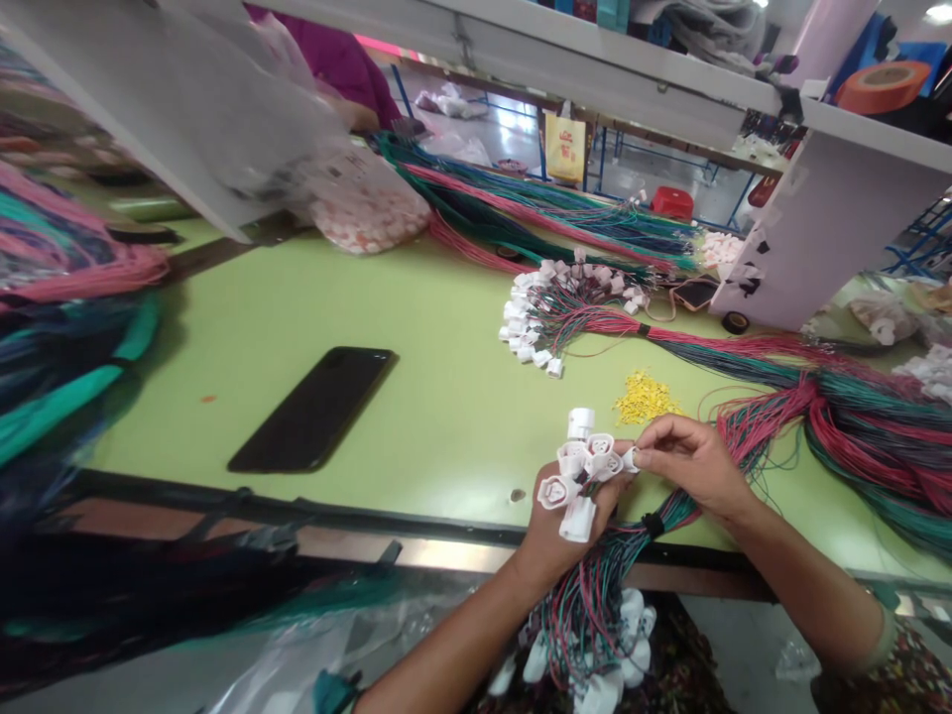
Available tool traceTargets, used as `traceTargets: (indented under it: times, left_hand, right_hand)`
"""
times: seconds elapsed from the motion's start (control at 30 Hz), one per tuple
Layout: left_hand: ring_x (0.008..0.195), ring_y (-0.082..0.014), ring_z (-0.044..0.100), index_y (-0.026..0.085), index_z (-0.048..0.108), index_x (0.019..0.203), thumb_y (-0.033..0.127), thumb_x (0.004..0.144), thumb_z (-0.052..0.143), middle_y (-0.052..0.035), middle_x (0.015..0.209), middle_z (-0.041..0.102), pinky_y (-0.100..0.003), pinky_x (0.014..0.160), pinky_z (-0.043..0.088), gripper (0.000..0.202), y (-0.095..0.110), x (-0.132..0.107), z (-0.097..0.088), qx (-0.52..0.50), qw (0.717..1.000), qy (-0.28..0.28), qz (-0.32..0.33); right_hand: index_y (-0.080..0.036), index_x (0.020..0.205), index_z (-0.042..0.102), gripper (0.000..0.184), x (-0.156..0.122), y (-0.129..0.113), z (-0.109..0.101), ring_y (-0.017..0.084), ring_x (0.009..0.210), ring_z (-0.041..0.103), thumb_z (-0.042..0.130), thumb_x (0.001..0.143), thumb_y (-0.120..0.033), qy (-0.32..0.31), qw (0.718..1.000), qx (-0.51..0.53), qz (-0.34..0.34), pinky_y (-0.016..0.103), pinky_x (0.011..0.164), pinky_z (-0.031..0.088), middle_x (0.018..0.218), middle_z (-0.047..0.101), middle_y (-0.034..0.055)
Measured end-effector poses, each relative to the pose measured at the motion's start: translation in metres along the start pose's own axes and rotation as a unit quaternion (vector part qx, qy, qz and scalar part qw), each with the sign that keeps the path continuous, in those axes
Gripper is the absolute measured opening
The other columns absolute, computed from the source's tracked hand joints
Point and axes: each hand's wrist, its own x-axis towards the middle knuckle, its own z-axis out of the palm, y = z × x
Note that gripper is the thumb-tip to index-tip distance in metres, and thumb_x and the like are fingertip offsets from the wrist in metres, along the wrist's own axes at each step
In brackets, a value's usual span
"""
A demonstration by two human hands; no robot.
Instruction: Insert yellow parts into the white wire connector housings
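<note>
My left hand [569, 526] is closed round the wires behind a cluster of white plug connectors [587, 458], whose open faces point up and outward. With thumb and fingertips pinched, my right hand [684, 461] holds one white connector [630, 459] at the right side of that cluster. Whether a smaller part sits between those fingertips is hidden. Below my hands hangs a tied wire bundle [595, 585] in red, green and black, with more white connectors at its lower end. A small heap of yellow pieces [646, 397] lies just beyond my right hand.
A black phone [312, 409] lies on the green tabletop [446, 397]. Farther back are a bundle with white connectors [532, 312] and a plastic bag of small parts [368, 203]. Thick wire bundles [885, 456] lie at right. A person in a purple sleeve [334, 59] is across the table.
</note>
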Motion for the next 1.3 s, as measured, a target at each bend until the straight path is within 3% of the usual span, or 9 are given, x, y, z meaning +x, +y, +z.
traceTargets:
  times: [0.47,0.57,0.67,0.73,0.8,0.87,0.97,1.1,1.3]
  left_hand:
    - [0.089,-0.0232,0.07,0.021,0.073,0.105,0.026,0.08,0.072,-0.0076,0.097,0.075,-0.037,0.084,0.058,0.026,0.012,0.006,-0.012,-0.097,0.995,-0.004,-0.03]
    - [0.072,-0.0177,0.067,0.021,0.073,0.104,0.032,0.086,0.068,-0.0059,0.089,0.073,-0.032,0.07,0.056,0.022,0.012,0.01,-0.019,-0.133,0.988,0.005,-0.073]
    - [0.049,-0.0089,0.049,0.019,0.072,0.108,0.036,0.087,0.067,-0.0017,0.077,0.067,-0.025,0.049,0.042,0.028,0.01,0.013,-0.019,-0.159,0.981,-0.004,-0.113]
    - [0.046,-0.0075,0.042,0.018,0.07,0.115,0.037,0.087,0.066,-0.0003,0.074,0.065,-0.024,0.045,0.036,0.034,0.01,0.013,-0.017,-0.165,0.978,-0.015,-0.124]
    - [0.049,-0.0087,0.043,0.018,0.068,0.12,0.037,0.087,0.065,-0.0002,0.073,0.064,-0.025,0.048,0.038,0.038,0.01,0.012,-0.015,-0.153,0.981,-0.02,-0.116]
    - [0.058,-0.0124,0.052,0.019,0.068,0.123,0.034,0.088,0.062,-0.0017,0.075,0.066,-0.028,0.058,0.047,0.038,0.01,0.011,-0.012,-0.125,0.988,-0.026,-0.085]
    - [0.079,-0.0208,0.064,0.02,0.068,0.124,0.028,0.086,0.063,-0.0055,0.082,0.072,-0.04,0.085,0.053,0.039,0.009,0.009,-0.008,-0.09,0.994,-0.063,-0.003]
    - [0.095,-0.0256,0.068,0.023,0.068,0.125,0.02,0.084,0.062,-0.009,0.098,0.076,-0.049,0.103,0.046,0.041,0.011,0.008,-0.005,-0.087,0.988,-0.118,0.042]
    - [0.097,-0.0249,0.07,0.023,0.074,0.112,0.02,0.074,0.075,-0.0078,0.106,0.077,-0.042,0.094,0.053,0.038,0.019,0.012,-0.01,-0.167,0.98,-0.094,-0.06]
  right_hand:
    - [-0.021,0.095,0.065,0.016,-0.011,-0.01,-0.004,0.014,0.073,0.062,0.074,0.085,-0.03,0.042,0.976,-0.144,-0.161,0.027,0.066,0.052,0.087,0.066,0.0033]
    - [-0.023,0.099,0.065,0.016,-0.024,-0.018,0.006,0.016,0.08,0.067,0.073,0.086,-0.027,-0.122,0.965,-0.141,-0.183,0.029,0.072,0.057,0.09,0.071,0.0044]
    - [-0.024,0.095,0.065,0.006,-0.037,-0.019,0.025,0.014,0.089,0.071,0.067,0.09,-0.021,-0.393,0.878,-0.179,-0.209,0.023,0.082,0.057,0.096,0.074,0.0043]
    - [-0.023,0.088,0.064,0.006,-0.04,-0.016,0.033,0.012,0.088,0.071,0.063,0.093,-0.02,-0.466,0.832,-0.183,-0.239,0.019,0.082,0.056,0.092,0.074,0.0035]
    - [-0.024,0.084,0.065,0.009,-0.038,-0.013,0.034,0.012,0.081,0.07,0.065,0.093,-0.023,-0.378,0.873,-0.18,-0.249,0.021,0.075,0.057,0.086,0.072,0.002]
    - [-0.025,0.087,0.068,0.004,-0.031,-0.012,0.03,0.013,0.072,0.066,0.07,0.09,-0.025,-0.164,0.935,-0.186,-0.255,0.025,0.067,0.056,0.082,0.069,0.001]
    - [-0.024,0.099,0.069,0.017,-0.02,-0.012,0.023,0.014,0.069,0.06,0.077,0.084,-0.026,0.059,0.939,-0.213,-0.262,0.028,0.064,0.053,0.09,0.068,0.0027]
    - [-0.022,0.097,0.071,0.016,-0.011,-0.01,0.018,0.016,0.074,0.062,0.077,0.084,-0.027,0.048,0.95,-0.213,-0.224,0.03,0.066,0.052,0.086,0.07,0.0032]
    - [-0.025,0.105,0.074,0.018,-0.007,-0.014,0.005,0.02,0.093,0.067,0.073,0.088,-0.022,-0.004,0.944,-0.211,-0.252,0.037,0.084,0.055,0.1,0.072,0.0063]
